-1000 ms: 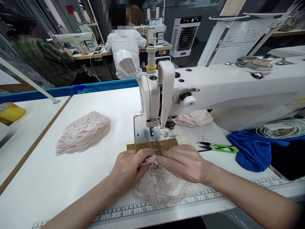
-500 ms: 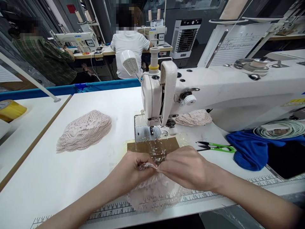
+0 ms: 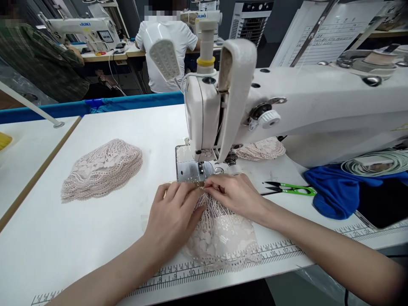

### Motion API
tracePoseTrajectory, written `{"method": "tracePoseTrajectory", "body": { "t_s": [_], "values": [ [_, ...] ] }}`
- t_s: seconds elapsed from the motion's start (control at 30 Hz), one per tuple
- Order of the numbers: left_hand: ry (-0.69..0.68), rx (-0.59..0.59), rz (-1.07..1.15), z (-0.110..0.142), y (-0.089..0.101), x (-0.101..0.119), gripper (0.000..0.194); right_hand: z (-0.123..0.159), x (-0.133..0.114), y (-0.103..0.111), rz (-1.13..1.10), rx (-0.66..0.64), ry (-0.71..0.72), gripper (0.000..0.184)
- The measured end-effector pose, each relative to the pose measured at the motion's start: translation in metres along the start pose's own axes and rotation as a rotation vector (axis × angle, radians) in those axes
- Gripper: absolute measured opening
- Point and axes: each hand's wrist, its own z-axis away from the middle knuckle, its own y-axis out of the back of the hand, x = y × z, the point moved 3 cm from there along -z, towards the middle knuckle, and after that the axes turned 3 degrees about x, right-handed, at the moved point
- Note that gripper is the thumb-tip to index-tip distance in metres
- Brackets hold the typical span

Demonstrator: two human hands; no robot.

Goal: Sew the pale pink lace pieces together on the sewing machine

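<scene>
A pale pink lace piece point(image 3: 223, 238) lies in front of the sewing machine, its gathered upper edge close below the presser foot point(image 3: 200, 168). With thumb and index finger together, my right hand point(image 3: 237, 193) pinches that upper edge. My left hand point(image 3: 175, 212) rests palm down at the lace's left side, fingers stretched toward the same edge and the thumb apart on the lace. Its fingertips touch the edge beside my right fingers. The steel needle plate point(image 3: 186, 170) shows just beyond my hands.
A stack of lace pieces point(image 3: 103, 170) lies left, and more lace point(image 3: 263, 148) sits behind the machine head point(image 3: 207, 114). Green-handled thread snips point(image 3: 295, 190), a blue cloth point(image 3: 334, 191), a coiled pale band point(image 3: 376, 163) and a phone point(image 3: 382, 204) lie right. Two people sit beyond.
Both hands have moved forward to the machine with the lace, which is now spread flatter. My left hand has gone from a pinch to lying flat. The view has shifted closer.
</scene>
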Motion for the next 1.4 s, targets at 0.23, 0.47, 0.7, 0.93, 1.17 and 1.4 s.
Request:
{"method": "tracePoseTrajectory", "body": {
  "t_s": [0.23,0.47,0.7,0.93,1.17,1.4],
  "values": [
    [-0.211,0.030,-0.102,0.009,-0.004,0.012,0.024,0.001,-0.001,0.003,0.018,0.018,-0.034,0.017],
    [-0.217,0.003,-0.102,0.009,-0.004,0.012,0.025,0.001,0.003,0.003,0.031,0.068,-0.037,0.016],
    [-0.204,-0.034,-0.098,0.006,-0.005,0.012,0.031,0.002,0.008,0.001,0.235,0.095,-0.012,0.021],
    [-0.168,-0.033,-0.085,-0.002,-0.005,0.007,0.026,0.011,0.005,0.004,0.400,0.180,0.168,0.029],
    [-0.179,-0.044,-0.137,-0.002,-0.005,0.007,0.026,0.010,0.004,0.003,0.444,0.159,0.089,0.028],
    [-0.172,-0.069,-0.157,-0.001,-0.005,0.008,0.029,0.005,0.009,0.000,0.371,0.126,0.010,0.023]
  ]
}}
